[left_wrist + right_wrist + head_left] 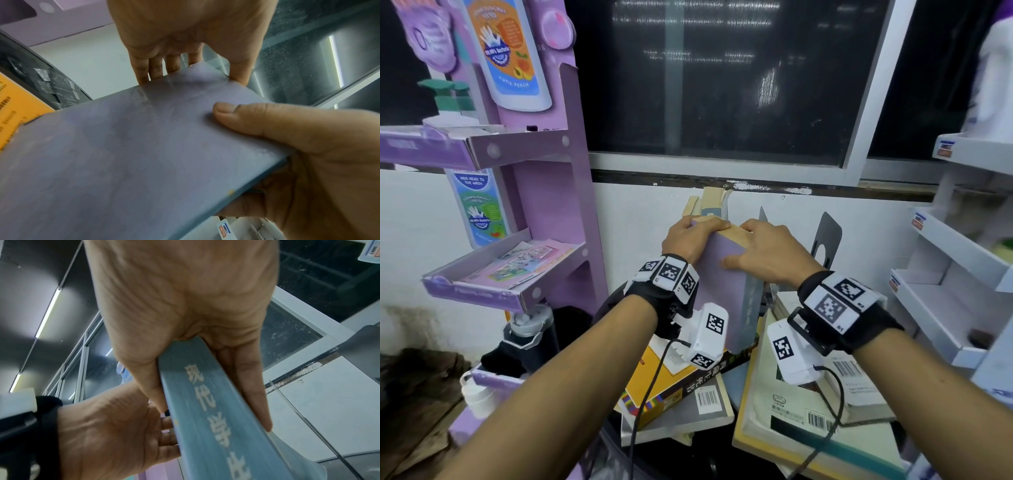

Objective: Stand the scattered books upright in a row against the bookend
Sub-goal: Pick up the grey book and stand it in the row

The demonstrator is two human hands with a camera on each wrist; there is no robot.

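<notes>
I hold a lilac book (722,291) with a blue-grey spine (205,402) tilted above a pile of loose books. My left hand (698,231) grips its top left corner, fingers over the far edge (164,68). My right hand (763,250) pinches the top at the spine, thumb (236,113) on the cover. A grey metal bookend (825,240) stands just right of the book, with a thinner plate (763,216) beside it. Other books (709,205) lean on the wall behind. A yellow book (654,383) and a cream book (784,411) lie flat below.
A purple display stand (544,205) with trays rises at the left. White shelves (945,274) stand at the right. The dark window (722,85) and white wall are right behind the books. A bottle (530,329) sits low on the left.
</notes>
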